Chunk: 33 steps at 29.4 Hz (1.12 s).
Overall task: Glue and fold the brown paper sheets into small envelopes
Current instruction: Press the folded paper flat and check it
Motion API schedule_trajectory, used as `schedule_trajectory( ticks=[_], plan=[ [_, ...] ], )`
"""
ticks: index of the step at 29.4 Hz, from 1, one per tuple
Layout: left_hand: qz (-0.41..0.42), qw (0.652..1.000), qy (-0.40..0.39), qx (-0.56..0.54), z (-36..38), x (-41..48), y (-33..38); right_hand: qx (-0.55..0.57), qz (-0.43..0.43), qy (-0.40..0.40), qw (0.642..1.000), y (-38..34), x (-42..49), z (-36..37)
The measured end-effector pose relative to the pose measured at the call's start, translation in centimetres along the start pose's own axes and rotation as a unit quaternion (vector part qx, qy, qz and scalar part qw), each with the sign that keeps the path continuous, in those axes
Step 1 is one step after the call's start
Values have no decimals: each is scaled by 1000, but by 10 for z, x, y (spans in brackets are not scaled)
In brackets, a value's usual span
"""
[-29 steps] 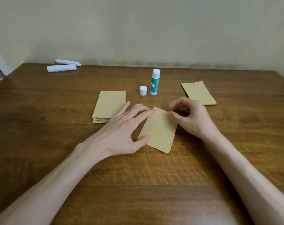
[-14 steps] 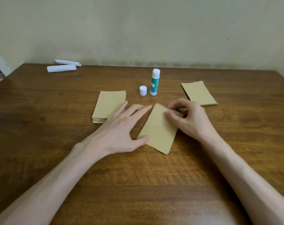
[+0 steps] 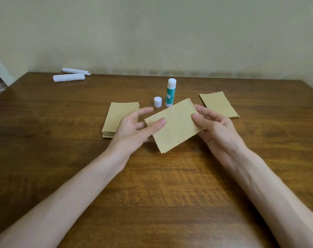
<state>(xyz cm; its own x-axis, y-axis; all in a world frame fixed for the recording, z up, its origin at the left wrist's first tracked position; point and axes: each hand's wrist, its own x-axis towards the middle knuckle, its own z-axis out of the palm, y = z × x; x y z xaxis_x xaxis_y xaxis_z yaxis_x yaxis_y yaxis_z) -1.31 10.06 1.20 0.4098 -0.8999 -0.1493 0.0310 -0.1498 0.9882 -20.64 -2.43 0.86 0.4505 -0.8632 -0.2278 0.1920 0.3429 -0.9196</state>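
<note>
Brown paper sheet (image 3: 175, 126) is up off the surface (image 3: 161, 185), held between both hands in the middle of the view. It is tilted, with its far right corner higher and its near corner lower. The left hand (image 3: 132, 131) holds the left edge. Its grip is pinched on the sheet, thumb on top and fingers under it, and the first finger sticks out straight. The right hand (image 3: 216, 127) holds the right edge, its grip also pinched on the sheet with the thumb on top. A stack of brown sheets (image 3: 114, 115) lies behind the left hand. A glue stick (image 3: 170, 93) stands upright past the sheet, and a small white cap (image 3: 157, 102) stands just beside it. A thin pile of brown paper (image 3: 219, 104) lies to the right. Two white paper rolls (image 3: 69, 77) lie at the far left corner, near the wall (image 3: 152, 33).
</note>
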Motion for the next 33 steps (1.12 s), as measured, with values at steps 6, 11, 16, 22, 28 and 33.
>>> schedule_trajectory(
  ticks=[6, 11, 16, 22, 28, 33],
  plan=[
    [-22, 999, 25, -37, -3, 0, -2, -82, 52, -93, 991, 2, -6, 9],
    [5, 1000, -11, 15, -1, -2, -3, -127, 46, -99, 986, 7, -12, 17],
    [25, 999, -37, 22, 4, -4, -6, -151, 6, -87, 985, 11, -15, 20],
    [37, 998, -10, 41, 4, -3, -9, -181, -27, -89, 979, 16, -17, 23],
    [24, 999, -19, 22, 5, -4, -10, -212, -73, -54, 973, 17, -16, 22],
    [42, 999, -2, 6, 5, -3, -12, -202, -69, -67, 975, 18, -17, 23]
  ],
)
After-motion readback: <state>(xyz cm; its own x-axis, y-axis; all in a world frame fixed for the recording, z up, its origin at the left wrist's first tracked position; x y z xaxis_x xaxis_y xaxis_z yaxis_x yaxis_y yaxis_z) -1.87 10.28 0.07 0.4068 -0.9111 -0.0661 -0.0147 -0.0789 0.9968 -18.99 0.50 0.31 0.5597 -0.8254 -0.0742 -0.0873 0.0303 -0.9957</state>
